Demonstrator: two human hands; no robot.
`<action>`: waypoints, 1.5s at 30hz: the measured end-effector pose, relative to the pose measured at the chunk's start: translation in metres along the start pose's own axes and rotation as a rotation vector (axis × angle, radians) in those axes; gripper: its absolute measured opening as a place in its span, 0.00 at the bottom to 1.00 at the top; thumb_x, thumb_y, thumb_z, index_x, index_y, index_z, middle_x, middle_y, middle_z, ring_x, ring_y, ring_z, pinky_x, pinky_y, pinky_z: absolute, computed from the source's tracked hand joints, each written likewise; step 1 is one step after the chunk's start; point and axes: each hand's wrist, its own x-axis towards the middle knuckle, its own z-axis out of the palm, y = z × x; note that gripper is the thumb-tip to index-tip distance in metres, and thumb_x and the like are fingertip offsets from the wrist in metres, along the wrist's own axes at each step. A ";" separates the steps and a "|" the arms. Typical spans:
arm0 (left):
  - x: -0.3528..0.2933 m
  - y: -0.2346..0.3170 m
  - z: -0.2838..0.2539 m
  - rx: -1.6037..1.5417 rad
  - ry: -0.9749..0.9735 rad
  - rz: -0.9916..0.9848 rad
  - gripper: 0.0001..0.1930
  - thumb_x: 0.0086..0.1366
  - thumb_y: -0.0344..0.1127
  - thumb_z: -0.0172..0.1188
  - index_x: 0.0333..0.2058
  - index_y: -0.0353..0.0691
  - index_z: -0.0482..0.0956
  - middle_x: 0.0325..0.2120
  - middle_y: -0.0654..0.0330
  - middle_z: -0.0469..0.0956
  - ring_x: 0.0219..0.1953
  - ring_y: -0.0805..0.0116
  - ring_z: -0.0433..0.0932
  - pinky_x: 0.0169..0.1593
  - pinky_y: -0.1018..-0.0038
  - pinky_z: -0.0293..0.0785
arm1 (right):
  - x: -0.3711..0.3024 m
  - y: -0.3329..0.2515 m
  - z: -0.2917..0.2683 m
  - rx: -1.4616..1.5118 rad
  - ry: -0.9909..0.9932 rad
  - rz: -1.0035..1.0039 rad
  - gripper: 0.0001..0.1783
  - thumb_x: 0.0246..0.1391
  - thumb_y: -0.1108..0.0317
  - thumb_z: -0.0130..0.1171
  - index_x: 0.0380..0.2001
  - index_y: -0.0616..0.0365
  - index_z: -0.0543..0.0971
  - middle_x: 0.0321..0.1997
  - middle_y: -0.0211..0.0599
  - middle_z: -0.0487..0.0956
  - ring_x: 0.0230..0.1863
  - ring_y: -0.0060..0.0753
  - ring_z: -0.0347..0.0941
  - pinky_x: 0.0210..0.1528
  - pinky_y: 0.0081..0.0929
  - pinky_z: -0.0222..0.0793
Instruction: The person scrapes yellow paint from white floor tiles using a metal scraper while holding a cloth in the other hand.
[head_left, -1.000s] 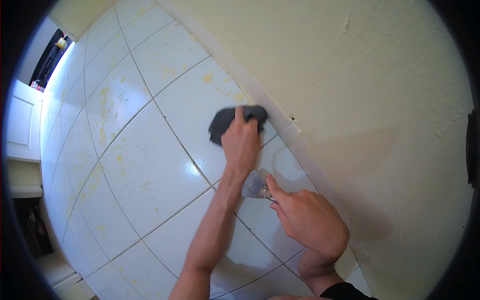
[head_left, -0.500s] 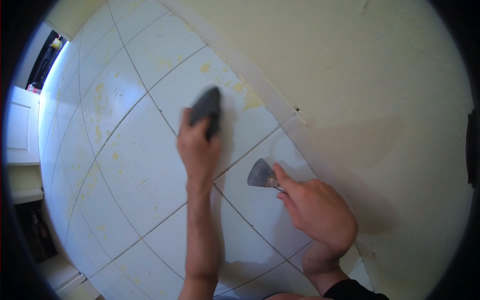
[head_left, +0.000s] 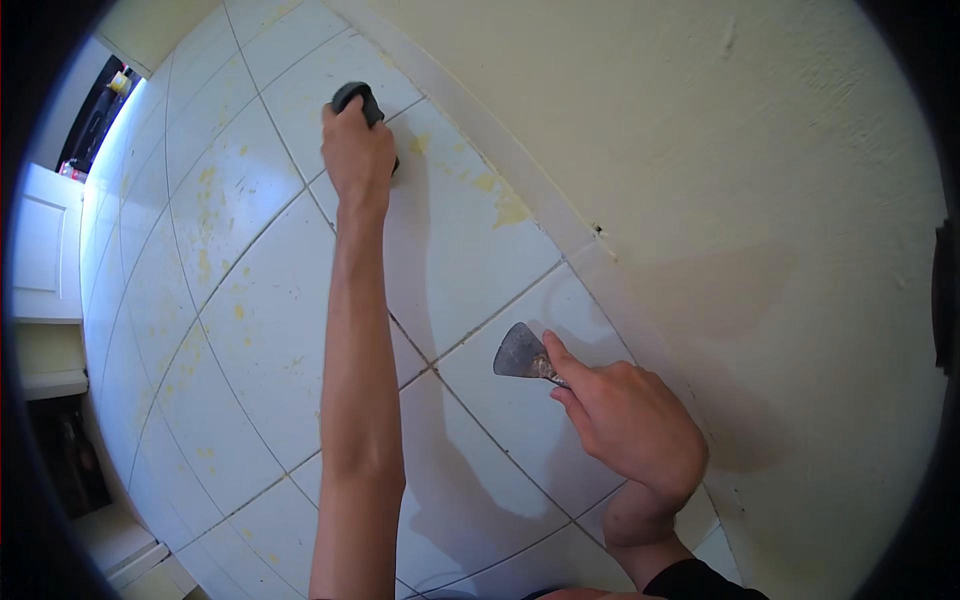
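Left hand (head_left: pixel 357 165) way out over the white tiles (head_left: pixel 470 285), fingers clutching a dark grey cloth (head_left: pixel 354 94), right hand (head_left: pixel 635 420) near the wall (head_left: pixel 790 180), fingers wrapped round a scraper (head_left: pixel 518 352)

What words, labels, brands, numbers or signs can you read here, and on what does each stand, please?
None can be read.
The scraper, dark grey pad, floor tiles and wall show no lettering; the small items at the upper left are too small and blurred to tell.
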 end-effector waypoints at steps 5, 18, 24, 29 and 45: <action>-0.109 0.010 -0.043 -0.306 0.240 0.205 0.19 0.55 0.17 0.57 0.47 0.29 0.83 0.44 0.46 0.75 0.45 0.41 0.78 0.50 0.59 0.76 | 0.003 0.009 0.000 0.014 0.042 0.049 0.28 0.64 0.70 0.55 0.66 0.66 0.69 0.28 0.55 0.82 0.30 0.58 0.81 0.35 0.51 0.76; -0.167 -0.018 -0.042 -0.129 -0.076 0.319 0.16 0.44 0.17 0.65 0.33 0.42 0.86 0.40 0.64 0.78 0.34 0.59 0.81 0.33 0.63 0.77 | 0.040 0.019 0.017 -0.120 0.148 0.220 0.26 0.67 0.68 0.52 0.67 0.52 0.73 0.32 0.45 0.85 0.33 0.55 0.81 0.40 0.50 0.76; -0.165 -0.025 -0.039 -0.221 -0.027 0.215 0.18 0.45 0.17 0.64 0.35 0.42 0.87 0.44 0.60 0.79 0.36 0.55 0.82 0.36 0.64 0.79 | 0.048 0.021 0.032 -0.075 0.211 0.179 0.25 0.68 0.66 0.54 0.68 0.44 0.73 0.28 0.56 0.80 0.30 0.64 0.74 0.39 0.53 0.71; -0.163 -0.028 -0.040 -0.249 -0.014 0.225 0.18 0.45 0.17 0.63 0.36 0.40 0.87 0.45 0.57 0.79 0.36 0.52 0.82 0.37 0.63 0.79 | 0.060 0.015 0.033 -0.084 0.222 0.193 0.25 0.67 0.68 0.53 0.67 0.50 0.73 0.33 0.51 0.83 0.34 0.59 0.78 0.42 0.50 0.75; -0.162 -0.025 -0.043 -0.305 0.007 0.216 0.18 0.46 0.16 0.61 0.37 0.39 0.86 0.43 0.55 0.78 0.35 0.51 0.81 0.37 0.61 0.79 | 0.064 0.010 0.032 0.009 0.172 0.218 0.26 0.65 0.71 0.52 0.66 0.61 0.72 0.40 0.47 0.87 0.40 0.53 0.83 0.47 0.47 0.78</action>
